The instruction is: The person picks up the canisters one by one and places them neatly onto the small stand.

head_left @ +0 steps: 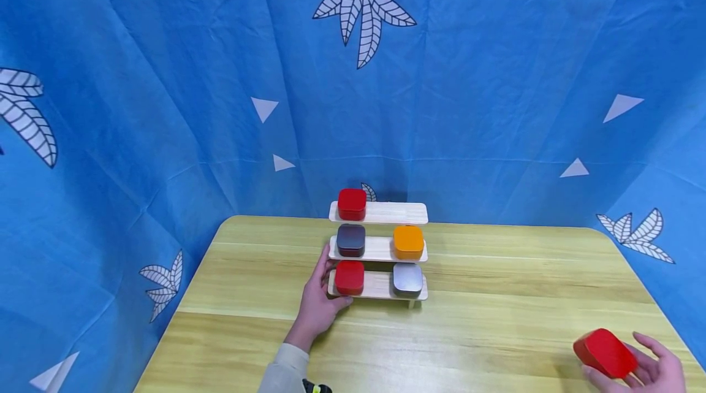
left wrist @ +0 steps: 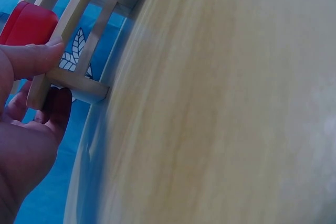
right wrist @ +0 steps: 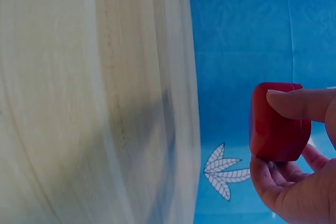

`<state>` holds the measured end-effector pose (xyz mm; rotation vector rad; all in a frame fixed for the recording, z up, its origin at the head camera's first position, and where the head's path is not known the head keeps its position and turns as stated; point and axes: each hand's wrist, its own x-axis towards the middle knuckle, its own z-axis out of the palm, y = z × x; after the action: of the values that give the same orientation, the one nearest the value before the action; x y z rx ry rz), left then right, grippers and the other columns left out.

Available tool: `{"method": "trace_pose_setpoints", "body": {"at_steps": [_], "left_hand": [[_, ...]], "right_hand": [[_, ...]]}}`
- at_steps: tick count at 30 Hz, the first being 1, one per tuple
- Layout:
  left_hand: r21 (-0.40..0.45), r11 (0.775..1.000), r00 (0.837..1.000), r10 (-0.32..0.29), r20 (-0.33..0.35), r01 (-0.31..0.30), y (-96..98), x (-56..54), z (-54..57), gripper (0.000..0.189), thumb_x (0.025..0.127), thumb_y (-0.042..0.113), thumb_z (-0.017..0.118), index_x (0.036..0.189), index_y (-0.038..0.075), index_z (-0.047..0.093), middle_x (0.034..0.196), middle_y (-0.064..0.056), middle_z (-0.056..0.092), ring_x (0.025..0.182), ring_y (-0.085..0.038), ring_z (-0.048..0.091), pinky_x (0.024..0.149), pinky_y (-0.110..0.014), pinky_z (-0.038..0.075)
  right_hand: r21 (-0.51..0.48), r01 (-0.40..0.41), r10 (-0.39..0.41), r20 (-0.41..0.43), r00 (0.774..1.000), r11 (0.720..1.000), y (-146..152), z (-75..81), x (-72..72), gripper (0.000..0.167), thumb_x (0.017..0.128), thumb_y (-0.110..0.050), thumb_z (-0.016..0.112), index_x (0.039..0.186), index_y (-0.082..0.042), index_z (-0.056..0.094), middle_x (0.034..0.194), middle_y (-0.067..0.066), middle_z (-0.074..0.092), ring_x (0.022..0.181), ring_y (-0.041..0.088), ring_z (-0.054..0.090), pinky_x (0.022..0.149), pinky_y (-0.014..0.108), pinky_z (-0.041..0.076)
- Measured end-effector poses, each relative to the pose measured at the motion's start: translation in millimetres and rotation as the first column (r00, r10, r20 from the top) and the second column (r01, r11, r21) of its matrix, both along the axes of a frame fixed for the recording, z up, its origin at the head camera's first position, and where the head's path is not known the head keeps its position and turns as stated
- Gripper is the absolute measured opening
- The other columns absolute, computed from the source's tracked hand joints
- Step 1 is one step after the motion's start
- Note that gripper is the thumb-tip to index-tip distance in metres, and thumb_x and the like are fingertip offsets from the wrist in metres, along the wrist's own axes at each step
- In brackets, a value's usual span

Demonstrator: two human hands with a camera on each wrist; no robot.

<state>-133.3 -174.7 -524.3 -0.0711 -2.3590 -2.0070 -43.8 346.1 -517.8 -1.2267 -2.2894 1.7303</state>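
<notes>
A small three-tier wooden shelf [head_left: 378, 284] stands near the table's back edge. My left hand [head_left: 320, 306] grips its lower left end, with the thumb over the front board and fingers beneath, as the left wrist view shows. At the right front, my right hand [head_left: 653, 368] holds a red rounded-square tin [right wrist: 278, 124] tilted, between thumb and fingers. On the bottom tier sit a red tin [head_left: 349, 278] at left and a silver tin [head_left: 407, 279] at right. The middle tier bears a dark grey tin [head_left: 351, 240] and an orange tin [head_left: 408, 242]. Another red tin [head_left: 352, 204] occupies the top tier's left.
The light wooden table [head_left: 496, 307] has rounded back corners. A blue curtain [head_left: 469, 105] printed with white leaves and triangles hangs behind and at both sides. Right of the top-tier red tin, bare board shows.
</notes>
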Motion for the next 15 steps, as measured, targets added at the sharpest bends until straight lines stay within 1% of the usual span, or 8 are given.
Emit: {"method": "trace_pose_setpoints", "body": {"at_steps": [1, 2, 5, 7, 10, 12, 14, 15], "left_hand": [[0.0, 1.0, 1.0, 0.0, 0.002, 0.0, 0.1, -0.1, 0.1, 0.124, 0.074, -0.016, 0.079, 0.157, 0.049, 0.014, 0.145, 0.001, 0.043, 0.138, -0.022, 0.036, 0.099, -0.031, 0.048], [0.0, 1.0, 1.0, 0.001, 0.003, -0.001, 0.1, 0.0, 0.0, 0.124, 0.074, -0.015, 0.079, 0.157, 0.049, 0.014, 0.145, 0.001, 0.043, 0.138, -0.022, 0.036, 0.1, -0.032, 0.048], [-0.002, 1.0, 1.0, 0.001, 0.002, -0.001, 0.1, 0.4, -0.1, 0.124, 0.073, -0.015, 0.08, 0.157, 0.049, 0.014, 0.144, 0.001, 0.044, 0.138, -0.022, 0.036, 0.1, -0.031, 0.047], [0.001, 1.0, 1.0, -0.001, -0.001, 0.001, 0.2, 0.8, 0.2, 0.124, 0.073, -0.016, 0.08, 0.157, 0.049, 0.014, 0.144, 0.001, 0.044, 0.138, -0.022, 0.037, 0.099, -0.031, 0.048], [0.011, 1.0, 1.0, -0.005, -0.004, 0.005, 0.3, 1.2, 0.6, 0.124, 0.073, -0.016, 0.079, 0.157, 0.048, 0.014, 0.144, 0.001, 0.044, 0.138, -0.022, 0.037, 0.097, -0.03, 0.049], [0.018, 1.0, 1.0, -0.009, -0.008, 0.009, 0.4, 1.2, 0.8, 0.125, 0.073, -0.017, 0.079, 0.157, 0.048, 0.014, 0.145, 0.001, 0.044, 0.138, -0.022, 0.037, 0.096, -0.029, 0.05], [0.019, 1.0, 1.0, -0.01, -0.011, 0.011, 0.4, 1.1, 0.9, 0.125, 0.073, -0.017, 0.079, 0.157, 0.048, 0.014, 0.145, 0.0, 0.044, 0.138, -0.023, 0.036, 0.097, -0.029, 0.049], [0.016, 1.0, 1.0, -0.01, -0.012, 0.01, 0.4, 1.2, 0.9, 0.125, 0.073, -0.017, 0.079, 0.157, 0.048, 0.014, 0.144, 0.0, 0.044, 0.138, -0.023, 0.036, 0.097, -0.029, 0.049]], "right_hand": [[0.024, 0.008, -0.008, 0.021, 1.0, 1.0, -4, 1.1, 0.4, 0.131, 0.065, -0.029, 0.096, 0.159, -0.033, 0.005, 0.153, 0.027, 0.024, 0.109, 0.042, 0.04, 0.048, 0.025, 0.051], [0.028, 0.008, -0.008, 0.017, 1.0, 1.0, -6, 3.0, 0.3, 0.128, 0.068, -0.029, 0.095, 0.159, -0.032, 0.005, 0.153, 0.027, 0.025, 0.109, 0.041, 0.041, 0.048, 0.024, 0.051], [0.031, 0.01, -0.011, 0.011, 1.0, 0.999, -12, 10.3, 0.4, 0.118, 0.073, -0.026, 0.092, 0.157, -0.036, 0.01, 0.151, 0.024, 0.028, 0.105, 0.032, 0.042, 0.049, 0.022, 0.051], [0.05, 0.002, -0.002, 0.003, 1.0, 0.999, -17, 15.7, 1.0, 0.114, 0.075, -0.025, 0.091, 0.156, -0.037, 0.012, 0.149, 0.023, 0.03, 0.102, 0.026, 0.043, 0.05, 0.02, 0.05], [0.091, -0.002, 0.004, -0.015, 1.0, 0.996, -26, 22.9, 1.6, 0.113, 0.076, -0.023, 0.09, 0.157, -0.035, 0.013, 0.149, 0.022, 0.031, 0.102, 0.022, 0.042, 0.051, 0.017, 0.049], [0.137, -0.008, 0.013, -0.032, 0.999, 0.991, -32, 26.7, 2.6, 0.115, 0.076, -0.022, 0.09, 0.159, -0.03, 0.011, 0.151, 0.024, 0.03, 0.108, 0.029, 0.043, 0.049, 0.014, 0.045], [0.18, -0.007, 0.017, -0.05, 0.999, 0.984, -37, 30.5, 2.7, 0.114, 0.077, -0.019, 0.088, 0.161, -0.024, 0.011, 0.153, 0.026, 0.029, 0.114, 0.039, 0.042, 0.048, 0.011, 0.04], [0.196, -0.004, 0.015, -0.057, 0.998, 0.981, -40, 32.5, 2.5, 0.113, 0.077, -0.018, 0.088, 0.161, -0.023, 0.012, 0.152, 0.027, 0.03, 0.116, 0.042, 0.041, 0.047, 0.01, 0.039]]}}
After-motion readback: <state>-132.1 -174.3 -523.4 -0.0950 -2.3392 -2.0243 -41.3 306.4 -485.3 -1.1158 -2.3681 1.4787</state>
